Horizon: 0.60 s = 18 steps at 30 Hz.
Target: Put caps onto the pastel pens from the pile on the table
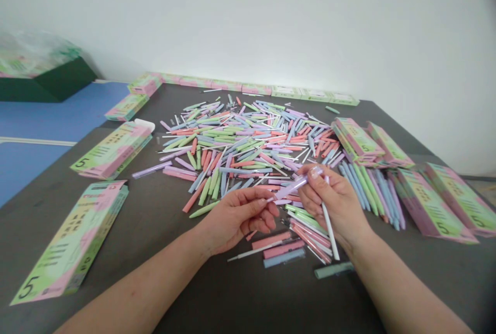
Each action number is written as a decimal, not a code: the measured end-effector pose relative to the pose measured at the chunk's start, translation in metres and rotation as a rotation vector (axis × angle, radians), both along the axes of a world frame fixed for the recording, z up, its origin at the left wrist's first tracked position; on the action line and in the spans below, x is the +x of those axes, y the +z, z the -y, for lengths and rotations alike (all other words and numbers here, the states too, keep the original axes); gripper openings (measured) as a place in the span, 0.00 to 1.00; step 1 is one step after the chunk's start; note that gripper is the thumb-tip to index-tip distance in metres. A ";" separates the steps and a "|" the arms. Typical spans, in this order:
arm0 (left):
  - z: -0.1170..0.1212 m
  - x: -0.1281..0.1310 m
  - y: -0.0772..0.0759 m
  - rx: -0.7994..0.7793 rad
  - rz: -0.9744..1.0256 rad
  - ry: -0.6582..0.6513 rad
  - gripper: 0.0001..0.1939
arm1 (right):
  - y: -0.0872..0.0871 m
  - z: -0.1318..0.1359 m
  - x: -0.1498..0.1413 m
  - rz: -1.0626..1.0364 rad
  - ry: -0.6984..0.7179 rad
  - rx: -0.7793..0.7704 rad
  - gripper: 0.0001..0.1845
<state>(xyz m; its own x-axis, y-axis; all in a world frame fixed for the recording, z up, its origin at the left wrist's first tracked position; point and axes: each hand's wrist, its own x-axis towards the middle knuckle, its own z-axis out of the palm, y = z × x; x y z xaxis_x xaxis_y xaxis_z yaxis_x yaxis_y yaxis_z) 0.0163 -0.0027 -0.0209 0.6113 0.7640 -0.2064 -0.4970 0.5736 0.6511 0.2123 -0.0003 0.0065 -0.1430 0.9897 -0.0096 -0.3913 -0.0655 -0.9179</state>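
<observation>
A purple pen barrel (290, 188) stretches between my two hands above the near edge of the pile. My left hand (244, 215) pinches its lower left end. The upper end is gripped by my right hand (329, 199), which also has a white pen refill (330, 225) hanging down from it. Beneath my hands lie pink barrels (284, 248), a blue barrel (284, 258), a grey-green barrel (333, 270) and several white refills. A large heap of pastel pen parts (240, 142) spreads beyond them.
Printed pen boxes lie at the left (73, 241) and the right (437, 205), with a row of boxes (256, 89) along the back edge by the wall. Lined-up pens (372, 189) rest near the right boxes. A dark green bin (58, 80) stands on a blue surface (46, 127).
</observation>
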 end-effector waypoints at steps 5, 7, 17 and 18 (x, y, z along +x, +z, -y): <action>0.001 0.000 0.004 0.128 -0.106 0.012 0.08 | -0.004 0.000 -0.003 0.005 0.026 -0.021 0.08; 0.002 0.000 0.006 0.216 -0.178 0.020 0.09 | -0.006 0.000 -0.004 0.003 0.042 -0.030 0.08; 0.003 -0.004 0.004 0.609 -0.603 0.085 0.10 | -0.012 -0.002 -0.013 -0.020 0.021 -0.154 0.11; 0.002 -0.006 0.004 0.650 -0.648 0.082 0.10 | -0.013 -0.003 -0.013 -0.030 0.016 -0.165 0.11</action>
